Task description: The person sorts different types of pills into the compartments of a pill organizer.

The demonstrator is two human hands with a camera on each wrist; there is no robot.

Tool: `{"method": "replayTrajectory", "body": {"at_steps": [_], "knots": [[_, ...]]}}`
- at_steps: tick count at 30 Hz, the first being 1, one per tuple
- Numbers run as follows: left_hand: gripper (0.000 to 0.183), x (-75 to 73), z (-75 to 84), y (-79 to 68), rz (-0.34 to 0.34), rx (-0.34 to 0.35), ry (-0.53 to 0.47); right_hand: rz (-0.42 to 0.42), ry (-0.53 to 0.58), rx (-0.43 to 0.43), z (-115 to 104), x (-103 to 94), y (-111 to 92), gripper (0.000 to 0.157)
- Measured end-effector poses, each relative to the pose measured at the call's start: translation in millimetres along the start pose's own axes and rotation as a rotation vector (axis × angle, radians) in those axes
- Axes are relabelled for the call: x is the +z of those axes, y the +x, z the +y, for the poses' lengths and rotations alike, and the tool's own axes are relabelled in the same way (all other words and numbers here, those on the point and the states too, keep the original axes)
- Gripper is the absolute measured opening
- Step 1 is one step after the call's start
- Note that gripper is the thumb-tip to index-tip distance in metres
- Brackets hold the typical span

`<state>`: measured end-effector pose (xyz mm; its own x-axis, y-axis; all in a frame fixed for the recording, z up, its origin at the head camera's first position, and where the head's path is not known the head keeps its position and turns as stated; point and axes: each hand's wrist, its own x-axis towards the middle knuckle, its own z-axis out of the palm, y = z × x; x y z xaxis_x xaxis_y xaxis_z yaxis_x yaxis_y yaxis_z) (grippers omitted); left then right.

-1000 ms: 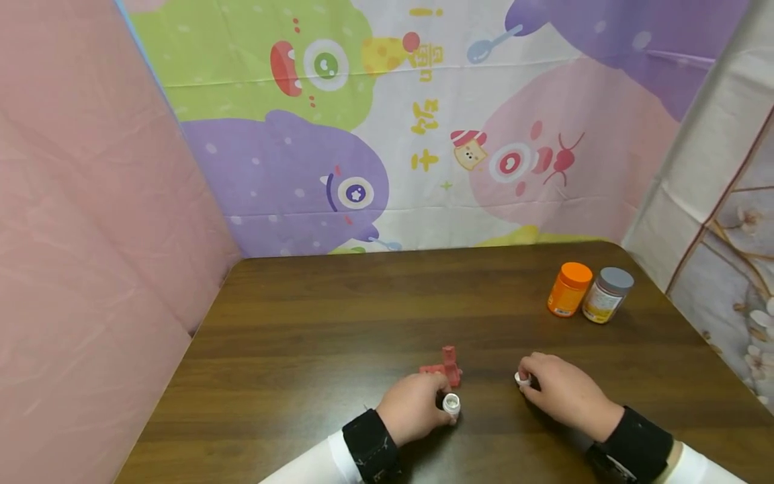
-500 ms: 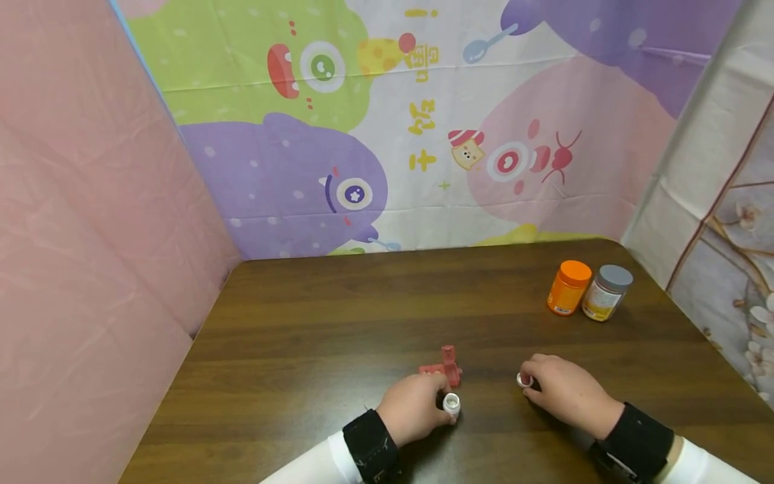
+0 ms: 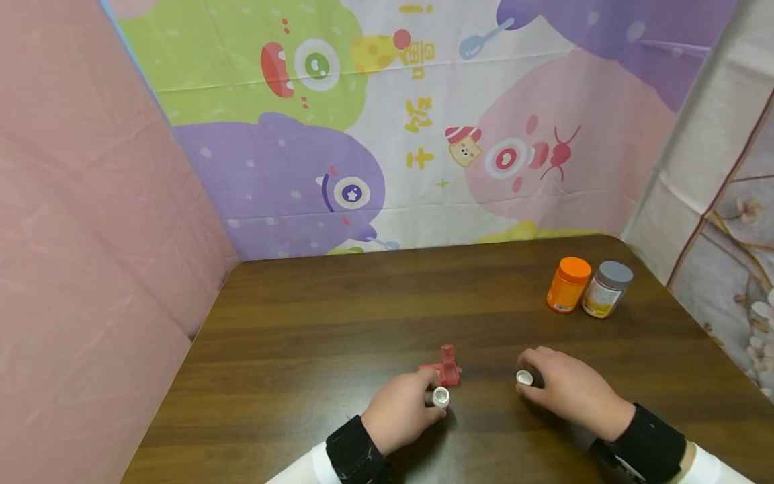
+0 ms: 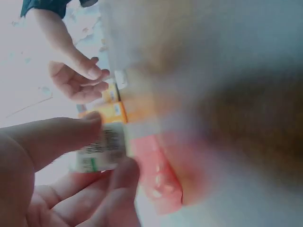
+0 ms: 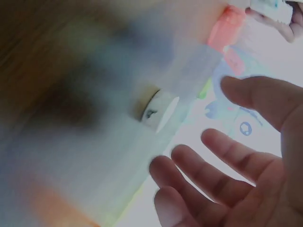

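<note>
A small white bottle with a printed label is held by my left hand, thumb on one side and fingers on the other. Its mouth faces up, uncapped. On the table to the right lies its white cap. Around that cap, fingers apart and not touching it, is my right hand; the right wrist view shows the gap between fingertips and cap. Just beyond the left hand sits a red pill box with one lid standing up, partly hidden by that hand.
At the table's back right stand an orange jar and a grey-lidded jar, side by side. The brown wooden table meets a cartoon-printed curtain behind it, with a pink cloth on the left.
My right hand has let go of the cap and its fingers have spread; the cap rests on the table. The left hand has shifted slightly left with the bottle.
</note>
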<state>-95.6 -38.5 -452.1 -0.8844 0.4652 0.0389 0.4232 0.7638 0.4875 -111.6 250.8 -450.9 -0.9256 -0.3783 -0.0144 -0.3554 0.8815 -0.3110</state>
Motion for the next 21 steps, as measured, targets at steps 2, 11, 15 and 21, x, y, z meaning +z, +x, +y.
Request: {"method": "replayTrajectory", "body": {"at_steps": [2, 11, 15, 21], "knots": [[0.026, -3.5, -1.4, 0.6, 0.05, 0.003, -0.002, 0.046, -0.008, -0.006, -3.8, -0.5, -0.4, 0.034], [0.031, -17.2, -6.4, 13.9, 0.163, 0.033, 0.116, 0.23, 0.014, -0.054, -25.2, -2.1, 0.2, 0.039], [0.031, -15.6, -7.7, 20.1, 0.17, 0.046, 0.17, 0.269, 0.049, -0.061, -30.1, -2.8, 0.3, 0.04], [0.029, -9.8, -10.1, 25.3, 0.168, 0.082, 0.265, 0.285, 0.051, -0.058, -31.4, 0.0, -1.0, 0.065]]}}
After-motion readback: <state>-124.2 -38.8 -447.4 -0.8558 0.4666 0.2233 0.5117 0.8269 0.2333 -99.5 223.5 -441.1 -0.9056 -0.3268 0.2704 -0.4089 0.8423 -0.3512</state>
